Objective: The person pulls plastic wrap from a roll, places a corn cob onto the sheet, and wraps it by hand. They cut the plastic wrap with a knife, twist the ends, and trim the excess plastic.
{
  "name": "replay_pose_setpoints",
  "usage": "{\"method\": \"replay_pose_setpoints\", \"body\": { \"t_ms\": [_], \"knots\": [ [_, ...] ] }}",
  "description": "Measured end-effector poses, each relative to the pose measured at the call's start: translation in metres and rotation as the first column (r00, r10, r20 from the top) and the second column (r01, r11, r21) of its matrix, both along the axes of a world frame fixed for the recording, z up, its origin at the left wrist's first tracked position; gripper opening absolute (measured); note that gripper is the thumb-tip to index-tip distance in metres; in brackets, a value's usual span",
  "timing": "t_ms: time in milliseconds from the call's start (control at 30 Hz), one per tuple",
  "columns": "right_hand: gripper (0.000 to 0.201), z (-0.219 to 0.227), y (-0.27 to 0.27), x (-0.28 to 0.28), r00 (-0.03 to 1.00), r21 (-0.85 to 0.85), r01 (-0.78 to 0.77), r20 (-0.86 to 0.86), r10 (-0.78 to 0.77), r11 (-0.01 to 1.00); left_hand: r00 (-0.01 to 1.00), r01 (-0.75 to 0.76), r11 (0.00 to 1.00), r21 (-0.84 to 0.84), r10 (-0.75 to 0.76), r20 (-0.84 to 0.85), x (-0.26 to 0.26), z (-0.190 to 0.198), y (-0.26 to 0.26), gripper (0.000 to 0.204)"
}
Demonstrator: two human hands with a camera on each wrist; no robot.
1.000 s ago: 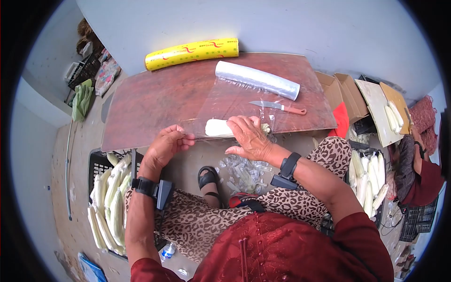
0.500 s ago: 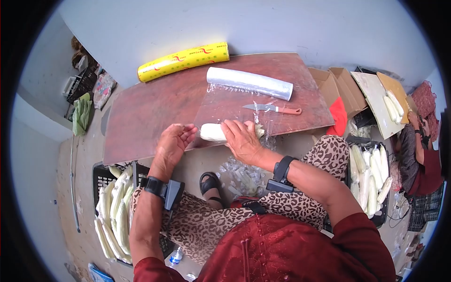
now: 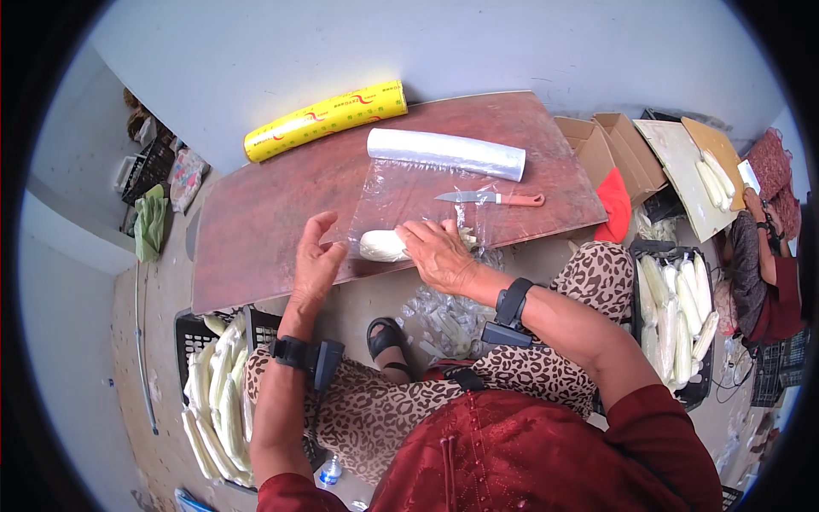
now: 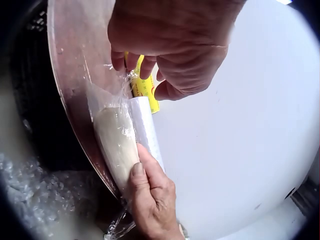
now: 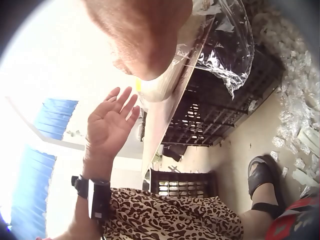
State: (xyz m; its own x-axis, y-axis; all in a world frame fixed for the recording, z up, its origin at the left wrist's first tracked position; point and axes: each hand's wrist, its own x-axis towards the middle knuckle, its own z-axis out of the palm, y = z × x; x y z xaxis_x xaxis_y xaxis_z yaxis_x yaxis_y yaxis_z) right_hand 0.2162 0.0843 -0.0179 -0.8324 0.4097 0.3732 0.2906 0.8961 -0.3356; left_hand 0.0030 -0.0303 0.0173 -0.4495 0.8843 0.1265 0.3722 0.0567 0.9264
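Observation:
A long, pale vegetable lies at the table's near edge, with clear film around it in the left wrist view. My right hand grips its right part, thumb on one side and fingers over the other. Left of the vegetable, my left hand is raised with loose, parted fingers, and nothing shows in it. Clear cling film stretches over the table from a film roll to the vegetable. A knife with an orange-pink handle lies right of the film's middle.
A yellow printed roll lies along the back of the table. Black crates of pale vegetables stand at left and right. Crumpled film litters the floor. Cardboard boxes and another person are at the right.
My left hand has come away from the film by the vegetable's left end, its fingers opening and rising. My right hand stays on the vegetable. The head view has shifted slightly.

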Motion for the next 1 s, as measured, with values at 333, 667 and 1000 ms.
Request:
{"method": "replay_pose_setpoints", "body": {
  "t_ms": [333, 667, 1000],
  "knots": [
    [0.028, -0.006, 0.008, -0.002, 0.997, -0.049, -0.010, -0.071, 0.007, 0.999, 0.688, 0.179, 0.947, -0.265, -0.313, -0.655, 0.022, 0.008, 0.014, 0.051],
    [0.029, -0.005, 0.010, -0.003, 0.999, -0.142, -0.004, -0.052, -0.003, 0.990, 0.890, 0.212, 0.946, -0.247, -0.291, -0.351, 0.020, 0.006, 0.021, 0.013],
    [0.026, 0.006, 0.016, -0.007, 0.999, -0.321, 0.029, -0.004, -0.032, 0.947, 0.924, 0.212, 0.971, -0.109, -0.236, -0.302, 0.012, -0.007, 0.028, 0.008]
  ]
}}
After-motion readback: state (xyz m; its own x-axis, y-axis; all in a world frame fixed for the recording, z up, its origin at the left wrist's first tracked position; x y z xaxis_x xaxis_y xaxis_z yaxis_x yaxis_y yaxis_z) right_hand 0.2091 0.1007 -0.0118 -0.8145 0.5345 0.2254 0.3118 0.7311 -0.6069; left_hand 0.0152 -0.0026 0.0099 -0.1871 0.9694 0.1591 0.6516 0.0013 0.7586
